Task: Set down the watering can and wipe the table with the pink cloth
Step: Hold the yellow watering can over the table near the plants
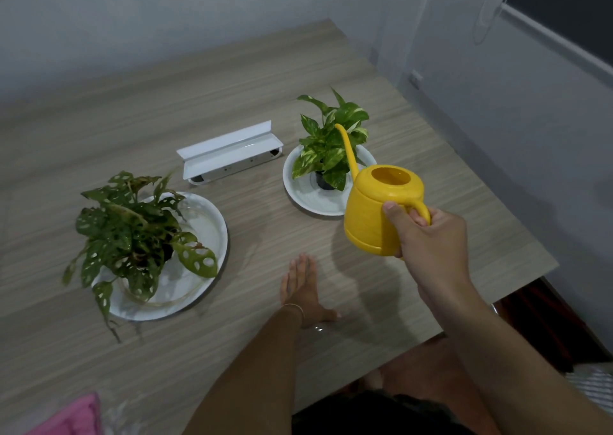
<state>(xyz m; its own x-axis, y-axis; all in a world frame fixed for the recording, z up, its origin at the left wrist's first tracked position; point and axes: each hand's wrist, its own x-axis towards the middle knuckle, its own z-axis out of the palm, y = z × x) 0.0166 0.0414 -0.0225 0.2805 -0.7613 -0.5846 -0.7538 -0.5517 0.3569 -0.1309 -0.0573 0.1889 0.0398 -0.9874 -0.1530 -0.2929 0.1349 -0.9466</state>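
1. The holed-leaf plant (132, 232) stands on a plate (212, 222) at the table's (232, 79) left.
2. A second plant (328, 146) on its plate (308, 199) stands right.
3. A socket box (229, 152) lies behind, between them.

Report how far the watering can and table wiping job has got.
Nothing looks finished yet. In hand: the right hand grips the yellow watering can by its handle, held above the table, while the left hand rests flat on the wood. Left: set the can down, then take the pink cloth at the near left edge and wipe.
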